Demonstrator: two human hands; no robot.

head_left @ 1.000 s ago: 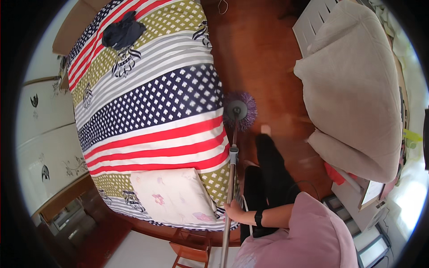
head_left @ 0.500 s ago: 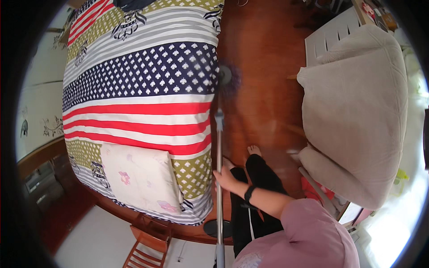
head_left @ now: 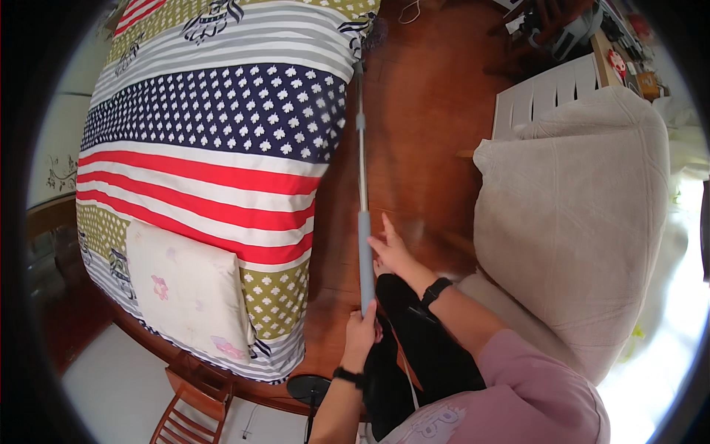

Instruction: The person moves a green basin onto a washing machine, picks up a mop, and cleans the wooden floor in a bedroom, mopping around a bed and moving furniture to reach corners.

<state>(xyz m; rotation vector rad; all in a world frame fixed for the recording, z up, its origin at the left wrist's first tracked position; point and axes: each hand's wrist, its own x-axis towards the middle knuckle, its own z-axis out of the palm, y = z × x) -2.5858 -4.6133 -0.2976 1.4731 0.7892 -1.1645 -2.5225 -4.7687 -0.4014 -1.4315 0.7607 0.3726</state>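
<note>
A long mop handle [head_left: 363, 177] runs from me away along the right side of the bed, metal with a grey-blue grip. Its shaggy purple-grey head [head_left: 376, 33] shows beside the bed's far part, partly hidden by the bedding. My left hand [head_left: 360, 337] is wrapped round the grip's near end. Farther up, my right hand [head_left: 393, 250] is at the right side of the grip, index finger stretched out and fingers apart. Whether its thumb touches the grip is hard to tell.
The bed [head_left: 200, 174] with patterned bedding fills the left, a folded pale quilt [head_left: 188, 288] on it. A beige covered armchair [head_left: 573, 222] stands right, before a white cabinet [head_left: 543, 96]. Lower left are a wooden chair [head_left: 196, 403] and a black round base [head_left: 309, 388]. Reddish wood floor [head_left: 425, 126] lies between.
The mop head has gone farther away along the bed. My left hand has come into view on the grip. My right hand, earlier round the metal pole, now has its fingers spread beside the grip.
</note>
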